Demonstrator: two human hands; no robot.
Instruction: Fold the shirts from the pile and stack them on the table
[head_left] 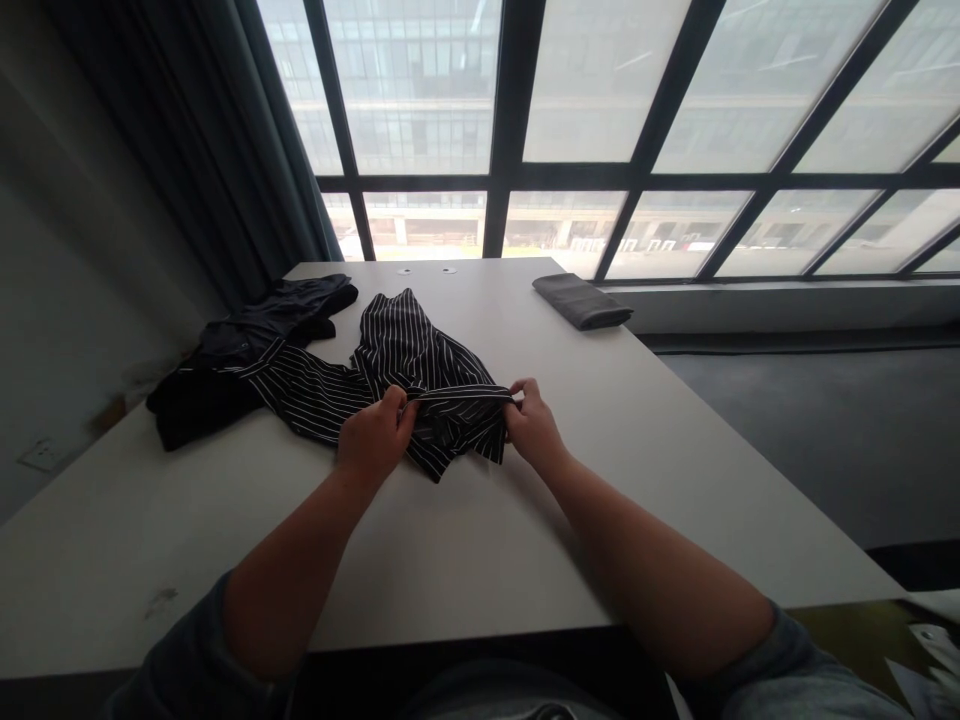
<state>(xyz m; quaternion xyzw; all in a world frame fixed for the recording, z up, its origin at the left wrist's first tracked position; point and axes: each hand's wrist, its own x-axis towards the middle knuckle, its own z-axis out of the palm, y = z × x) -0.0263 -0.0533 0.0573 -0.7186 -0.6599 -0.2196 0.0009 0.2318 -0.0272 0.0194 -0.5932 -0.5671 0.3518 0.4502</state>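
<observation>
Daylight from the big window falls on the white table (465, 540), where my left hand (373, 436) and right hand (533, 424) each pinch an edge of the striped garment (405, 385), stretching it taut between them to straighten it.

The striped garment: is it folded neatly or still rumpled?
Rumpled: the striped garment lies bunched on the table; both hands pinch one edge.

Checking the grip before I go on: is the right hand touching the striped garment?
Touching. The head view shows the right hand pinching one end of a stretched edge of the striped garment, with the left hand pinching the other end.
</observation>
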